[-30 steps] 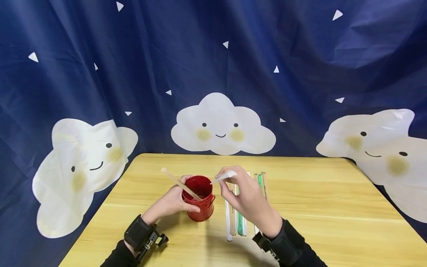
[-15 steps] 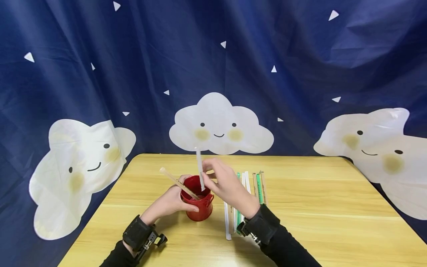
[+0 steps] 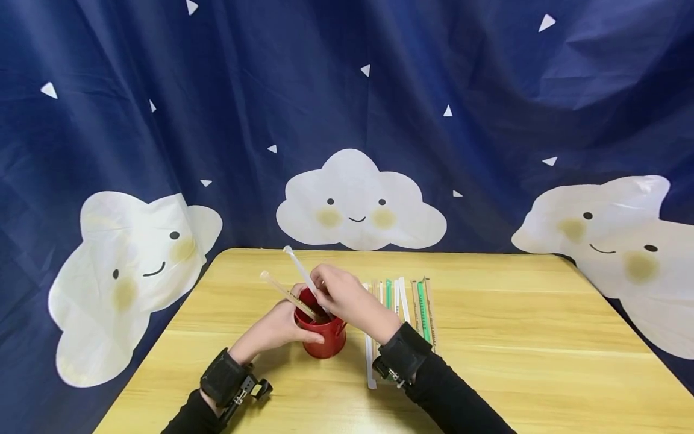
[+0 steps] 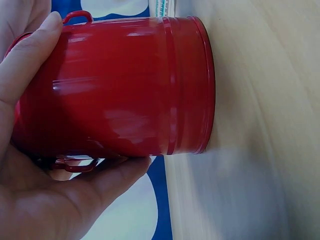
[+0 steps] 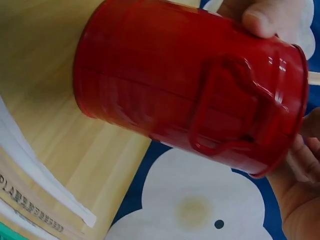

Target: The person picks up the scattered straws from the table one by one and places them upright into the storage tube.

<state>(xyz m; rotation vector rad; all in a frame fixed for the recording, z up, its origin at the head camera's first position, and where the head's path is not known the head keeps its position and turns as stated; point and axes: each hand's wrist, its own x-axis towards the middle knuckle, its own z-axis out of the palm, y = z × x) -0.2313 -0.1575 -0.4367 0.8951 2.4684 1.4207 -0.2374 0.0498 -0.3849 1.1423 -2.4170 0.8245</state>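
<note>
My left hand [image 3: 278, 333] grips a small red pail [image 3: 327, 345] by its side, thumb across the near wall. The pail stands upright on the table, and its red side fills much of both wrist views. A brown-printed wrapped straw [image 3: 279, 288] leans in it, its upper end slanting out to the left. My right hand [image 3: 349, 301] pinches a white wrapped straw [image 3: 300, 267] over the mouth. That straw's lower end is inside the pail, beside the brown one, and its top tilts left. The right fingertips are right at the rim.
Right of the pail, several wrapped straws lie side by side on the wooden table [image 3: 520, 337], among them green ones [image 3: 423, 310] and white ones [image 3: 403, 299]. My right forearm passes over part of this row. A dark blue curtain [image 3: 488, 90] with clouds hangs behind the table.
My right hand has moved left from above the row of straws to the pail, carrying the white straw. The straw has swung upright, then tilted left, with its lower end inside. The left hand stays put.
</note>
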